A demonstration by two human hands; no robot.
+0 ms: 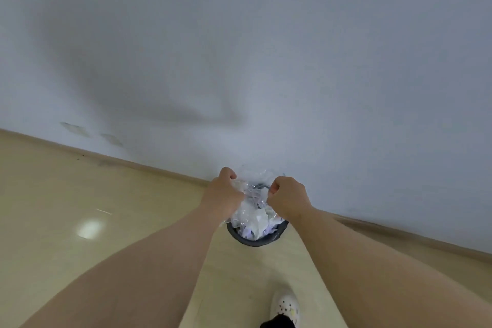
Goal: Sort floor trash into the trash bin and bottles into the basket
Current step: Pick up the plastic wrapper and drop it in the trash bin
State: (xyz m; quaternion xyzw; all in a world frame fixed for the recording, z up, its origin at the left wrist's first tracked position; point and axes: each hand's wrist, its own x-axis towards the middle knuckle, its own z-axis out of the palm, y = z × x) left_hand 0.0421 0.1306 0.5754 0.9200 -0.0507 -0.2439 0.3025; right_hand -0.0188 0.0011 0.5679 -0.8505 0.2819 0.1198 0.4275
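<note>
Nearest the camera, a white perforated shoe (pixel 286 307) stands on the pale, glossy floor (pixel 66 194). Both bare forearms stretch forward from the lower corners and converge over a dark, round trash bin (pixel 250 242), which sits on the floor just in front of the shoe and close to the wall.

The bin is filled to the top with crumpled white trash (pixel 257 222). A clear plastic bag (pixel 253 190) rises out of it, bunched up between the hands.

The left hand (pixel 223 190) has its grip clamped on the bag's left edge, fingers curled over the film and knuckles up. The right hand (pixel 287 196) is fisted, its grip pinching the bag's right edge, back of the hand toward the camera. The two hands are near each other, with crinkled plastic stretched between them above the bin's far rim.

Behind the bin, a tan baseboard (pixel 159 168) runs along the foot of a plain light wall (pixel 266 48), which carries a soft dark shadow.
</note>
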